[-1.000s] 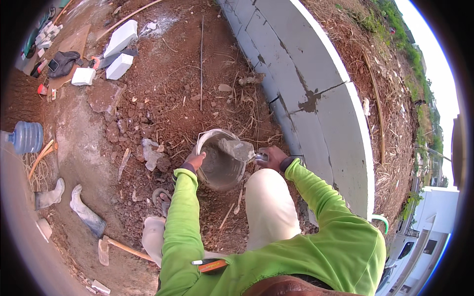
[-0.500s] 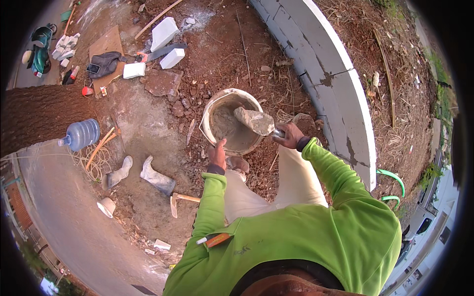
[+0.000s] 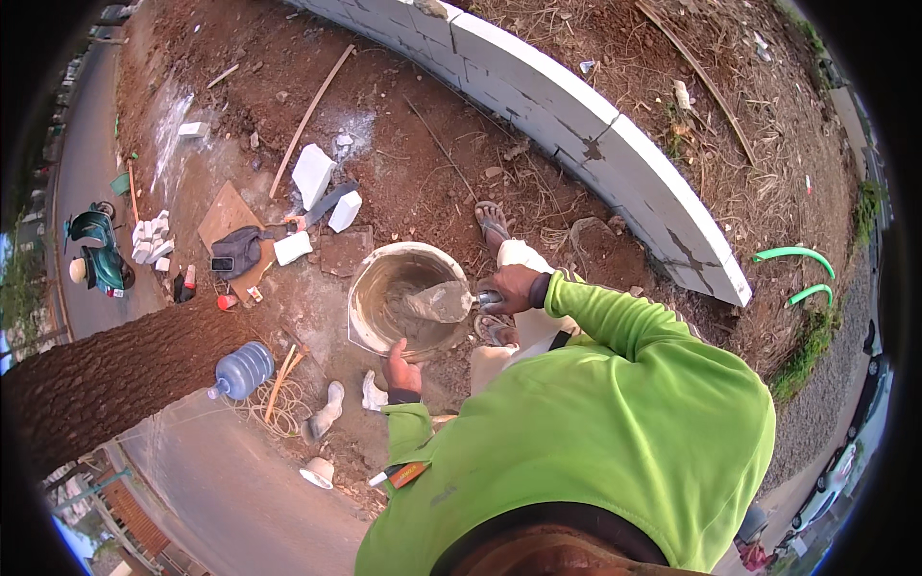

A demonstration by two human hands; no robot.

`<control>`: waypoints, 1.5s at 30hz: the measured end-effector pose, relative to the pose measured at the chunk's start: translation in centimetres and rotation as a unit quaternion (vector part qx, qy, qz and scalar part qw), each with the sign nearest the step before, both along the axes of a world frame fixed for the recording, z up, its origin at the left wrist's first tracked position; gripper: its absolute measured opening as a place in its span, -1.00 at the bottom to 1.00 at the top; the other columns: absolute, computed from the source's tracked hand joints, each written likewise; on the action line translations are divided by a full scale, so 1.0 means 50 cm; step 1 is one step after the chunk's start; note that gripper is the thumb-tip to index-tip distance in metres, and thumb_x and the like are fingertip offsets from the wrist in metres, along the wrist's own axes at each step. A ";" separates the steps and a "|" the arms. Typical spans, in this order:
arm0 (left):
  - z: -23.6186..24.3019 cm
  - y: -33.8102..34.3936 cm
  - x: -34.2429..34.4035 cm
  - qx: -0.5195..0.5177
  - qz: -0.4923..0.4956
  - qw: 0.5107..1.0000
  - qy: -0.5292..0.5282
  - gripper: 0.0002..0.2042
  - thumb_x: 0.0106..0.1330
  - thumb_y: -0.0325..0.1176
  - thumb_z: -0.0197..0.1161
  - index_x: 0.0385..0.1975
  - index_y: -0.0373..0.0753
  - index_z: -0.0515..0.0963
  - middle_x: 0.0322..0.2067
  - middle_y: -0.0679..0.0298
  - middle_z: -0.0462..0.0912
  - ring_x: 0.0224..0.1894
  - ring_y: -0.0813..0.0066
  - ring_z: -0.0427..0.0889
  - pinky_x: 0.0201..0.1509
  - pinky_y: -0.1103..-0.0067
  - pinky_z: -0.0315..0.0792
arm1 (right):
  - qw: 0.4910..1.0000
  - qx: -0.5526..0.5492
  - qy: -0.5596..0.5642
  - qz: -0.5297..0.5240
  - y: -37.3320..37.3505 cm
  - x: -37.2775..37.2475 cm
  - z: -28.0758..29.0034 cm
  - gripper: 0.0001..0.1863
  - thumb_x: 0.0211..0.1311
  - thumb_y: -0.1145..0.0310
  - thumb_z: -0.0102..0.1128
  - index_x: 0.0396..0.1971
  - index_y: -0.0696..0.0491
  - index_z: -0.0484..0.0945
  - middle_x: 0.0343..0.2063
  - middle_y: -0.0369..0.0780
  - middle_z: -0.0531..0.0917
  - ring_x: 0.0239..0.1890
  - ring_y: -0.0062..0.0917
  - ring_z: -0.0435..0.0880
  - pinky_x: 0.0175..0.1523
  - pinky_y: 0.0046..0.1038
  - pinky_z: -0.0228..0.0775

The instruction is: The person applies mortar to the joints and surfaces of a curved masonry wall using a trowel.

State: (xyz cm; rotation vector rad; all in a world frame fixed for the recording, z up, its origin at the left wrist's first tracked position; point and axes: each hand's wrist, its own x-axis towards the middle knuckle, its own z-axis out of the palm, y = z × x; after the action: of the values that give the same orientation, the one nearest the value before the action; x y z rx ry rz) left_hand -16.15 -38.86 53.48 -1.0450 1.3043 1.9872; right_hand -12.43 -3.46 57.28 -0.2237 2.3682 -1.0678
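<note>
1. Block wall (image 3: 639, 187): running beyond the right hand (image 3: 514, 288) and on past its right side, with dark joints showing between the pale blocks.
2. Tree trunk (image 3: 125, 379): extending well to the left of the left hand (image 3: 401, 370), its bark facing up.
3. Motor scooter (image 3: 93, 248): standing far to the left of the left hand and beyond it.
4. Mortar bucket (image 3: 356, 302): sitting directly beyond the left hand and to the left of the right hand; wet grey mortar (image 3: 403, 331) is lining its inside.
5. Water bottle (image 3: 245, 372): lying to the left of the left hand, near the trunk.
6. Dark bag (image 3: 240, 252): resting beyond and to the left of the left hand, carrying a smartphone.
7. Pale boot (image 3: 375, 392): lying just to the left of the left hand.
8. Trowel (image 3: 442, 302): projecting leftward from the right hand, its blade lying within the bucket's outline; whether the blade is touching the mortar cannot be told.
9. Right hand: clamping around the trowel handle.
10. Left hand: gripping the near rim of the bucket, its thumb pointing inward.
</note>
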 end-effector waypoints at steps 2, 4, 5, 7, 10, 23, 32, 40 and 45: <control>0.021 0.048 -0.053 0.008 -0.024 1.000 -0.007 -0.60 0.26 -0.37 0.33 0.07 -0.27 0.45 -0.05 0.20 0.58 -0.02 0.20 0.63 0.10 0.18 0.59 | 1.000 -0.006 0.012 -0.018 0.051 -0.053 0.029 -0.56 0.11 0.03 0.33 -0.04 -0.07 0.62 -0.32 -0.01 0.74 -0.22 -0.05 0.72 -0.06 -0.06 0.55; 0.025 0.084 -0.102 0.010 -0.061 0.998 0.022 -0.61 0.26 -0.36 0.33 0.06 -0.29 0.46 -0.07 0.20 0.59 -0.03 0.17 0.64 0.08 0.15 0.59 | 0.999 0.005 0.005 -0.032 0.106 -0.116 0.034 -0.60 0.10 0.03 0.33 -0.11 -0.07 0.63 -0.32 -0.04 0.75 -0.23 -0.04 0.72 -0.08 -0.05 0.54; 0.024 0.104 -0.132 0.011 -0.079 0.996 0.037 -0.61 0.26 -0.36 0.33 0.06 -0.31 0.46 -0.08 0.20 0.60 -0.04 0.16 0.64 0.07 0.14 0.59 | 0.999 0.001 0.017 -0.031 0.141 -0.152 0.033 -0.60 0.09 0.03 0.33 -0.13 -0.07 0.63 -0.33 -0.05 0.75 -0.23 -0.05 0.72 -0.09 -0.05 0.54; 0.050 0.168 -0.186 0.020 -0.048 0.999 0.001 -0.62 0.28 -0.38 0.30 0.08 -0.30 0.46 -0.03 0.17 0.58 0.03 0.12 0.61 0.12 0.06 0.54 | 0.999 -0.005 0.032 -0.031 0.197 -0.205 0.033 -0.61 0.09 0.02 0.33 -0.16 -0.06 0.63 -0.35 -0.07 0.75 -0.25 -0.06 0.73 -0.11 -0.04 0.54; 0.076 0.241 -0.261 0.016 -0.051 0.999 0.003 -0.62 0.29 -0.40 0.27 0.09 -0.30 0.43 0.04 0.12 0.53 0.12 0.10 0.56 0.21 0.00 0.46 | 0.997 -0.020 0.056 -0.050 0.269 -0.262 0.053 -0.65 0.09 0.03 0.33 -0.22 -0.07 0.65 -0.40 -0.11 0.74 -0.28 -0.10 0.73 -0.15 -0.05 0.54; 0.168 0.529 -0.536 0.024 -0.146 0.989 0.000 -0.59 0.28 -0.44 0.27 0.12 -0.28 0.41 0.08 0.08 0.52 0.14 0.00 0.54 0.21 -0.09 0.46 | 0.989 -0.030 0.031 -0.144 0.481 -0.354 0.126 -0.61 0.05 0.03 0.37 -0.14 -0.10 0.69 -0.33 -0.09 0.77 -0.24 -0.08 0.74 -0.08 -0.08 0.58; 0.227 0.538 -0.650 -0.006 -0.228 0.974 0.019 -0.48 0.28 -0.48 0.24 0.26 -0.27 0.32 0.23 0.04 0.48 0.28 0.00 0.46 0.34 -0.08 0.36 | 0.974 -0.070 0.063 -0.207 0.500 -0.374 0.114 -0.58 0.01 0.00 0.39 -0.15 -0.10 0.72 -0.31 -0.08 0.77 -0.21 -0.08 0.75 -0.07 -0.06 0.57; 0.240 0.568 -0.709 -0.010 -0.244 0.970 0.010 -0.46 0.29 -0.47 0.25 0.28 -0.29 0.30 0.24 0.03 0.47 0.27 0.02 0.47 0.35 -0.03 0.38 | 0.975 -0.032 0.049 -0.214 0.509 -0.377 0.146 -0.57 -0.01 0.03 0.37 -0.21 0.02 0.72 -0.30 -0.02 0.76 -0.18 -0.04 0.74 -0.05 -0.04 0.58; 0.229 0.582 -0.688 0.021 -0.245 0.969 0.032 -0.49 0.29 -0.46 0.26 0.25 -0.31 0.32 0.22 0.05 0.49 0.26 0.05 0.48 0.35 -0.01 0.39 | 0.981 0.029 0.021 -0.193 0.489 -0.405 0.149 -0.60 0.05 0.06 0.32 -0.22 0.06 0.72 -0.30 -0.01 0.76 -0.17 -0.07 0.75 -0.05 -0.07 0.60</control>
State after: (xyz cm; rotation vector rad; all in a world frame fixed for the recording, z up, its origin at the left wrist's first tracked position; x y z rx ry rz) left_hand -50.58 -9.77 64.95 -0.5664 1.3875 1.6703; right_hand -32.66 21.01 64.73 0.2485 2.5392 -1.1711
